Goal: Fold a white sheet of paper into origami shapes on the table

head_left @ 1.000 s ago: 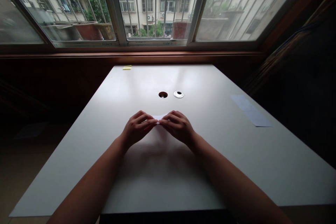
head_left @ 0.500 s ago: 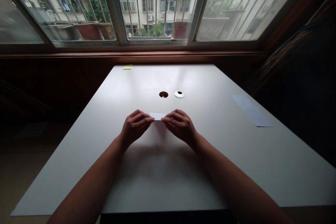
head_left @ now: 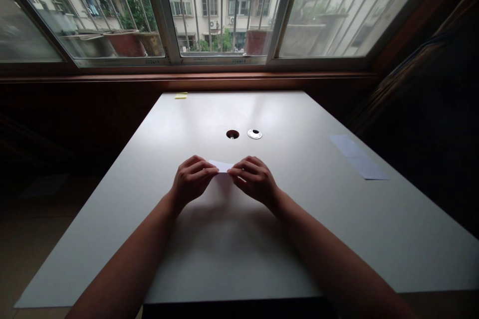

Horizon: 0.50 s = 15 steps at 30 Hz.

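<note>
A small white piece of paper (head_left: pixel 221 166) is stretched between my two hands, over the middle of the white table (head_left: pixel 209 259). My left hand (head_left: pixel 192 177) pinches its left end with thumb and fingers. At the other end, my right hand (head_left: pixel 256 177) grips the paper the same way, fingertips close to those of the left. Much of the paper is hidden behind the fingers. A soft shadow of the hands falls on the tabletop below them.
Beyond the hands are a round hole (head_left: pixel 232 134) in the table and a silver round cover (head_left: pixel 255 134) beside it. A creased white sheet (head_left: pixel 357 157) lies near the right edge. Yellow sticky notes (head_left: pixel 181 95) sit at the far left corner, below a barred window (head_left: pixel 224 25).
The paper between my hands has shifted slightly left, and a little more of it shows above the fingers. Both hands keep their pinch and have barely moved.
</note>
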### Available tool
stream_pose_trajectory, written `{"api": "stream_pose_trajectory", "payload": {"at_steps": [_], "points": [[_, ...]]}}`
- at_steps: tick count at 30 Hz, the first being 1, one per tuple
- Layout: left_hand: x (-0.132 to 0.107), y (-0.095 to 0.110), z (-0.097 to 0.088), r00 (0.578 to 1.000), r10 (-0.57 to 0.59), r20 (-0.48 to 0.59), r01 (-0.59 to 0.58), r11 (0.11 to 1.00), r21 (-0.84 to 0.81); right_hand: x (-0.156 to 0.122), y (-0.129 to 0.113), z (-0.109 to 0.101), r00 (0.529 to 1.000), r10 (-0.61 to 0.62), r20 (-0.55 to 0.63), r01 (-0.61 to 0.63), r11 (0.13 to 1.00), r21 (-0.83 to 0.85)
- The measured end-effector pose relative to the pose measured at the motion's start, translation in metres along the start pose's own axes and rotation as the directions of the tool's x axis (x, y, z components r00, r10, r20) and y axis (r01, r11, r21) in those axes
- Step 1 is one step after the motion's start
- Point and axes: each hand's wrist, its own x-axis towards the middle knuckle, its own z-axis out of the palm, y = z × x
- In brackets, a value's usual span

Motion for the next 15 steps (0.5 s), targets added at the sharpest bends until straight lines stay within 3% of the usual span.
{"api": "stream_pose_trajectory", "payload": {"at_steps": [9,15], "points": [[0.0,-0.011,-0.014,0.981,-0.124,-0.147,0.132,0.99,0.041,-0.006,0.016,-0.009,0.978,0.156,-0.138,-0.154,0.988,0.023],[0.005,-0.007,-0.018,0.891,-0.333,-0.308,0.318,0.943,-0.098,-0.01,0.023,-0.012,0.918,0.33,-0.222,-0.317,0.944,0.09]]}}
